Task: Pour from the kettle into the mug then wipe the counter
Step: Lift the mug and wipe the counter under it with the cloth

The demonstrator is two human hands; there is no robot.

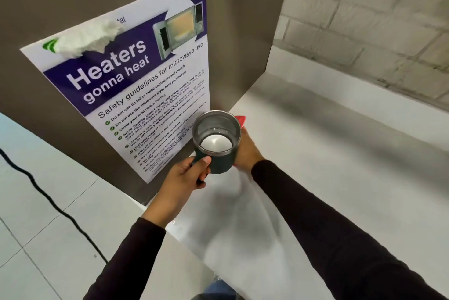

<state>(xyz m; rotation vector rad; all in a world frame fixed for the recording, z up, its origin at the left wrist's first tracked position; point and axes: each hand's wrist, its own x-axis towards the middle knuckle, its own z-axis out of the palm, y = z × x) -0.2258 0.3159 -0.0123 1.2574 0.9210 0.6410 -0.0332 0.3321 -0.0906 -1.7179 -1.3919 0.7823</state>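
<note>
Dark green mug, steel-lined, bright metal rim, held above the white counter near frame centre. Mouth tipped toward the camera; inside shows a pale, shiny floor, and whether liquid sits there cannot be told. Left hand grips the mug from 7 o'clock, thumb pressed on the outer wall, fingers curled around what seems to be the handle, mostly hidden.

Right hand lies at 3 o'clock of the mug, partly behind it, closed on a red cloth; only a small corner of the red shows past the rim at 1 o'clock. Both arms in dark long sleeves.

Brown panel rises at 10 o'clock, close beside the mug, carrying a microwave safety poster headed "Heaters gonna heat". A white smeared patch covers the poster's logo area. Black cable trails over the tiled floor at 8 o'clock. Pale brick wall at 1 o'clock behind the counter.

Counter surface blurred with grey streaks; wet or dry not discernible. Mug base hidden by the hands.
</note>
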